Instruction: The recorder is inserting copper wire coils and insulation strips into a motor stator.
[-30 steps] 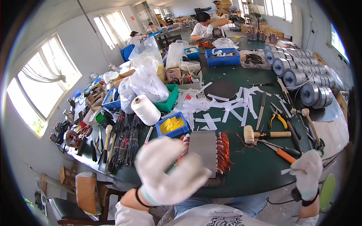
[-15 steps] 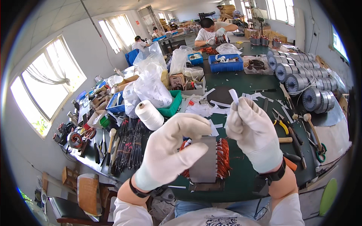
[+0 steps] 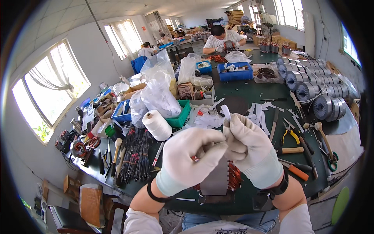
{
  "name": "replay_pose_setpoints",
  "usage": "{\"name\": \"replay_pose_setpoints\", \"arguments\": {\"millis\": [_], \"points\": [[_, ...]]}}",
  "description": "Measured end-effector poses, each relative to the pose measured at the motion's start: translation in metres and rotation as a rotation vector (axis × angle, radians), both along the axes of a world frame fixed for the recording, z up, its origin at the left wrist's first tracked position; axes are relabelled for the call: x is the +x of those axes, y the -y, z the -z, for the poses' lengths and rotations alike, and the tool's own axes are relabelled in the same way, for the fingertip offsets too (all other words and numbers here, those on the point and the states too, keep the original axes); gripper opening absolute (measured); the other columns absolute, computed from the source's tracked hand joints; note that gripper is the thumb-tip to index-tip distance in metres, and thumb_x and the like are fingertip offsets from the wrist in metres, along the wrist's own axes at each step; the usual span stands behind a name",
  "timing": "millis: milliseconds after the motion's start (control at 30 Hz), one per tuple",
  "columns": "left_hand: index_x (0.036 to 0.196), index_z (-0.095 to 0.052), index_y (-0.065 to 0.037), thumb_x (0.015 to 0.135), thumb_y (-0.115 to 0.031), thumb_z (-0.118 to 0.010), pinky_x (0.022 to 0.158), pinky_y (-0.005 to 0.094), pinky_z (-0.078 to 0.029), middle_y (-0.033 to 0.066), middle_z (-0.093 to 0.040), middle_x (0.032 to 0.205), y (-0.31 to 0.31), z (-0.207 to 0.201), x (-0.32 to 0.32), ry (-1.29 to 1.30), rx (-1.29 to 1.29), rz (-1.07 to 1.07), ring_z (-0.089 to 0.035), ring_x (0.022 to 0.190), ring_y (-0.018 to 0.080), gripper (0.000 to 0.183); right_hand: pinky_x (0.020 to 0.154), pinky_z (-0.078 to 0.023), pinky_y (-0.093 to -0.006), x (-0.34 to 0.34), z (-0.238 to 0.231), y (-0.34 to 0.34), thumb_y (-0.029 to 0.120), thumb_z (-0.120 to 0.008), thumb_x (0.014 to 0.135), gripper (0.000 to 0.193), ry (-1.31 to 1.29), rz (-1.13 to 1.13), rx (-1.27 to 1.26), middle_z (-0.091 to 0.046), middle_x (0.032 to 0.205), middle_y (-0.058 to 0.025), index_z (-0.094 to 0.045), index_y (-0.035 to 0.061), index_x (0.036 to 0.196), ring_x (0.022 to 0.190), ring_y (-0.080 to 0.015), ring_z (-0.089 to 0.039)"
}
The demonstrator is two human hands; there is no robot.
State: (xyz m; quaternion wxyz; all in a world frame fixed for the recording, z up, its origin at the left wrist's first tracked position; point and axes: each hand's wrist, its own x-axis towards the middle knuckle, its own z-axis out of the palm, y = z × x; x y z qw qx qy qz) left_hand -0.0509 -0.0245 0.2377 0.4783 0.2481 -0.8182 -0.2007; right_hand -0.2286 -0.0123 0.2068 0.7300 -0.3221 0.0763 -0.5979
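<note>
- Two white-gloved hands before us, raised together above the dark green table [image 3: 241, 87].
- Right hand [image 3: 243, 142]: we see thumb and fingers pinched on a white strip [image 3: 225, 112], whose free end points up, leaning slightly left.
- Left hand [image 3: 212, 152]: fingers curled, thumb and fingertips close together beside the right hand's fingers; we cannot tell whether it grips anything.
- Grey core [image 3: 215, 179] with red-orange windings [image 3: 234, 177]: on the table below our hands, near our edge, partly hidden by the gloves.
- To our left we note a white thread cone [image 3: 157, 125], tilted, and just beside it a bundle of dark leads [image 3: 134, 156].
- To our right: yellow-handled pliers [image 3: 290, 137] and an orange-handled tool [image 3: 298, 172]; farther off, metal spools [image 3: 329, 108] in rows.
- Across the table from us, a co-worker [image 3: 224, 41] bends over another wound core [image 3: 229, 46].
</note>
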Motion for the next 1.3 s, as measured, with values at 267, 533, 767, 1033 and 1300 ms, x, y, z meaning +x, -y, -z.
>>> {"name": "replay_pose_setpoints", "arguments": {"millis": [267,533,767,1033,1300], "points": [[0.099,-0.072,0.001,0.089,-0.006,-0.068,0.060,0.0245,-0.046,0.0035,-0.068,0.078,-0.024,0.010,0.037,-0.032,0.533,0.425,-0.061,0.066,0.0104,0.013,0.048,-0.027,-0.0200,-0.008,-0.005,-0.033,0.023,-0.058,0.103,0.017,0.129,0.065,-0.070,-0.059,0.081,-0.0002,-0.058,0.0057,0.103,0.052,-0.0027,-0.033],[0.089,-0.076,-0.009,0.071,-0.004,-0.077,0.061,0.0335,-0.048,0.0031,-0.069,0.074,-0.024,0.027,0.013,0.221,0.103,0.326,-0.064,0.066,0.0242,0.019,0.048,-0.029,-0.0211,-0.036,0.019,-0.011,0.030,-0.058,0.102,0.023,0.310,0.029,-0.383,-0.052,0.088,-0.0007,-0.056,0.0110,0.114,0.053,-0.0037,-0.035],[0.088,-0.076,-0.009,0.071,-0.005,-0.076,0.059,0.0331,-0.048,0.0064,-0.068,0.073,-0.017,0.058,-0.003,0.233,0.184,0.171,-0.063,0.064,0.0237,0.017,0.055,-0.032,-0.0247,-0.013,0.044,0.011,0.022,-0.063,0.099,0.018,0.300,-0.027,-0.049,-0.064,0.088,-0.0071,-0.061,0.0075,0.110,0.055,-0.0074,-0.038],[0.098,-0.073,-0.008,0.077,-0.009,-0.077,0.060,0.0335,-0.048,0.0039,-0.070,0.080,-0.006,0.071,-0.011,0.261,0.125,0.201,-0.063,0.066,0.0226,0.021,0.053,-0.029,-0.0240,-0.010,0.046,0.014,0.022,-0.064,0.099,0.019,0.312,-0.118,-0.009,-0.062,0.095,-0.0041,-0.063,0.0070,0.111,0.057,-0.0069,-0.040],[0.099,-0.071,0.002,0.089,-0.010,-0.068,0.066,0.0297,-0.048,0.0103,-0.068,0.088,-0.013,0.043,0.005,0.177,0.723,0.396,-0.065,0.077,0.0180,0.016,0.053,-0.030,-0.0241,-0.008,0.048,0.014,0.020,-0.063,0.100,0.018,0.264,-0.044,-0.055,-0.066,0.097,-0.0050,-0.064,0.0085,0.113,0.055,-0.0063,-0.039]]}}
